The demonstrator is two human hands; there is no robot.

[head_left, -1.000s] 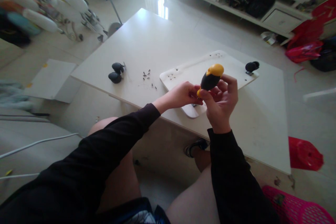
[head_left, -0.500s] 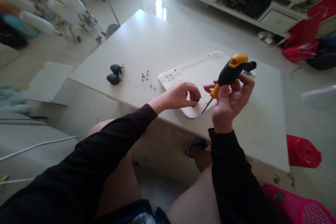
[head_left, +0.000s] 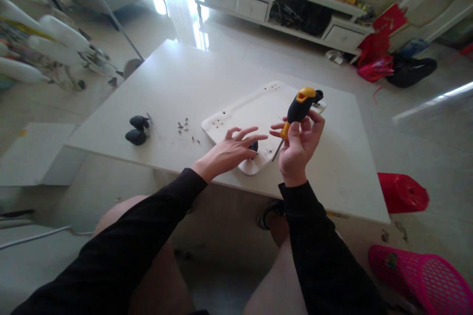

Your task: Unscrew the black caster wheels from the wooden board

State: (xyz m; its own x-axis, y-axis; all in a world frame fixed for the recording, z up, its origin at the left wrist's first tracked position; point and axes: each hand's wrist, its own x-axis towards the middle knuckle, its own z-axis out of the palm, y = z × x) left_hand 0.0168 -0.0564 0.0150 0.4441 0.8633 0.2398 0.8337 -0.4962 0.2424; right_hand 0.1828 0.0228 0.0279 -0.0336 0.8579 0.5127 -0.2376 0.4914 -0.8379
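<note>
A white board [head_left: 240, 115] with rounded corners and small holes lies on the white table [head_left: 155, 88]. Over its near corner my left hand [head_left: 231, 150] has its fingers stretched out and apart, the thumb side touching a black caster [head_left: 253, 146] that is partly hidden. My right hand [head_left: 301, 145] grips a yellow and black screwdriver [head_left: 300, 107], its handle up and its shaft slanting down to the left above the board. Another black caster [head_left: 319, 94] is at the board's far right corner, partly behind the screwdriver.
Two black casters [head_left: 136, 136] rest on the table's left part. Several small screws [head_left: 181, 128] are scattered between them and the board. A red bin [head_left: 402, 192] and a pink basket [head_left: 436, 280] stand to the right, a white cabinet [head_left: 236, 5] beyond the table.
The view has shifted, showing more of the room ahead. My left hand's fingers have gone from curled around the caster to spread out over it. My right hand still holds the screwdriver.
</note>
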